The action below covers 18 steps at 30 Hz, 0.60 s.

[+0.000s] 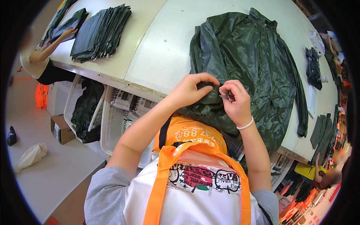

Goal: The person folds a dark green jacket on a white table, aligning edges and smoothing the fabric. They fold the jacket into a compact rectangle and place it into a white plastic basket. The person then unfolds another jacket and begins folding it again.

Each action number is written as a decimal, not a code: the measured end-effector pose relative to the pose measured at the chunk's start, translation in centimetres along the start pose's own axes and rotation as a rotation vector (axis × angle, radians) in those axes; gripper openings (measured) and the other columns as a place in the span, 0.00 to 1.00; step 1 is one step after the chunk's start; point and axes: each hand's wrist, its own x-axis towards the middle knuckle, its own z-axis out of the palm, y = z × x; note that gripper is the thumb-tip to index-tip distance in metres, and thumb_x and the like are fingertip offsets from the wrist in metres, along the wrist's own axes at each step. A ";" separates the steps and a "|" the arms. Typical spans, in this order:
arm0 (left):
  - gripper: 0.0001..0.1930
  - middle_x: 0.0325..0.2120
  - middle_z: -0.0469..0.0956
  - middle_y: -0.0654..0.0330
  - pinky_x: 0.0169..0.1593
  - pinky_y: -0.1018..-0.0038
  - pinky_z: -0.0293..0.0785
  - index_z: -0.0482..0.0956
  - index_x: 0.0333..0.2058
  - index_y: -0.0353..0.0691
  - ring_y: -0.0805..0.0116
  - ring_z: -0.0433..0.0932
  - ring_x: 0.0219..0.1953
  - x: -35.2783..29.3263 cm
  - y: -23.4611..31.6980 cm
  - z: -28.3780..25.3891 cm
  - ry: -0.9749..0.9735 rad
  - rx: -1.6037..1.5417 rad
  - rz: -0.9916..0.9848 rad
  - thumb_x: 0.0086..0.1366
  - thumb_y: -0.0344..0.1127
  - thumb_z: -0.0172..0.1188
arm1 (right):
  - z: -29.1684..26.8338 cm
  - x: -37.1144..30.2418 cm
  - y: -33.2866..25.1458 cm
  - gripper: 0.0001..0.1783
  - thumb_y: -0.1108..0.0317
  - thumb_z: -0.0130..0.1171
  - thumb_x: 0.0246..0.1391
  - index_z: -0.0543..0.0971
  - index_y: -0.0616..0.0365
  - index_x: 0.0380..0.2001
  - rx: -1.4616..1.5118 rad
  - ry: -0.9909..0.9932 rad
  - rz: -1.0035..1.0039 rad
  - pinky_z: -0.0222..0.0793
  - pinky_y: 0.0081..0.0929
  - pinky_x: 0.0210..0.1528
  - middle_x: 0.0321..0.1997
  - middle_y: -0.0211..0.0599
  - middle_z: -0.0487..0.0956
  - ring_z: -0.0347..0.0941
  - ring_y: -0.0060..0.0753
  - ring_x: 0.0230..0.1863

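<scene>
A dark green, shiny, thin jacket (255,63) lies spread on the white table, collar at the far side, its lower part hanging over the near edge towards my apron. My left hand (193,90) pinches a bit of the jacket's fabric near the table edge, thumb and forefinger closed on it. Close beside it, my right hand (236,101) is closed around a small grey pointed tool (225,93), mostly hidden by the fingers. Its tip is by the pinched fabric.
A stack of folded dark garments (101,33) lies at the far left, where another person handles a dark garment (69,24). White plastic baskets (107,123) stand below the table edge. A cardboard box (63,128) is on the floor. A dark bundle (313,67) lies at right.
</scene>
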 end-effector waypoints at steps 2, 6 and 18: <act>0.08 0.29 0.79 0.59 0.38 0.75 0.72 0.80 0.36 0.35 0.69 0.77 0.33 0.3 0.5 0.5 -0.001 0.171 0.127 0.55 0.25 0.60 | -0.5 0.8 0.0 0.12 0.85 0.59 0.40 0.74 0.60 0.30 0.030 -0.001 0.007 0.69 0.20 0.26 0.32 0.32 0.74 0.70 0.26 0.22; 0.06 0.26 0.78 0.57 0.37 0.75 0.72 0.81 0.32 0.34 0.67 0.78 0.31 1.3 0.7 0.9 0.066 0.121 0.031 0.54 0.24 0.63 | -0.9 1.6 0.5 0.12 0.81 0.61 0.44 0.73 0.60 0.33 0.017 -0.076 0.019 0.69 0.20 0.29 0.32 0.33 0.74 0.71 0.25 0.25; 0.07 0.29 0.81 0.63 0.39 0.82 0.72 0.81 0.33 0.31 0.79 0.76 0.33 3.0 0.5 -0.3 0.147 -0.196 -0.151 0.61 0.31 0.62 | -2.7 2.9 0.6 0.10 0.66 0.59 0.54 0.72 0.59 0.36 -0.127 -0.133 -0.032 0.71 0.31 0.33 0.35 0.39 0.75 0.76 0.42 0.33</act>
